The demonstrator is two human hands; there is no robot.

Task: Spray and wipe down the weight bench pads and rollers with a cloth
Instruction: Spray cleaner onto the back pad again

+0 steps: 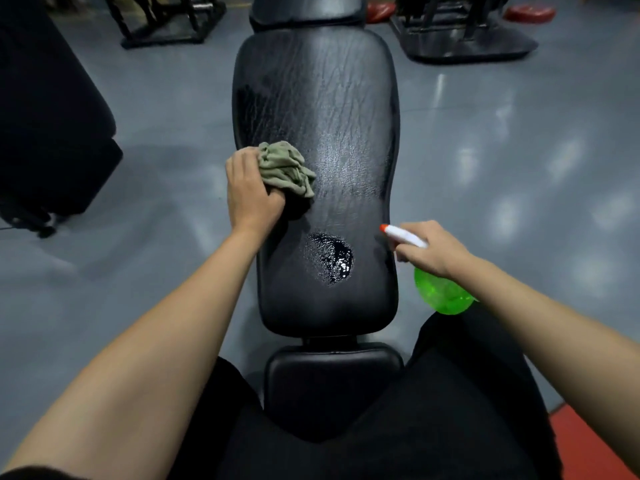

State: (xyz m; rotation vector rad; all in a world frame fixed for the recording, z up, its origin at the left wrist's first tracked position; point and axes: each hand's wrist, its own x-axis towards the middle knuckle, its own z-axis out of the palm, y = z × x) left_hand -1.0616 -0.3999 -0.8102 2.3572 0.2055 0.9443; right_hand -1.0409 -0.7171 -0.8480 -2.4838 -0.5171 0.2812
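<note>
A long black weight bench back pad (322, 109) runs away from me, with a smaller seat pad (332, 372) just in front of my legs. A wet patch of spray (330, 258) glistens on the lower part of the back pad. My left hand (251, 192) grips a crumpled olive-green cloth (287, 168) and presses it on the pad's left side. My right hand (433, 247) holds a green spray bottle (441, 292) at the pad's right edge, its white nozzle with an orange tip (398, 233) pointing toward the pad.
Grey glossy floor (519, 150) lies on both sides of the bench. Black gym equipment (52, 133) stands at the left, and dark machine frames (467, 32) stand at the back. Another black pad (308, 8) continues beyond the back pad. A red mat corner (595, 445) shows at bottom right.
</note>
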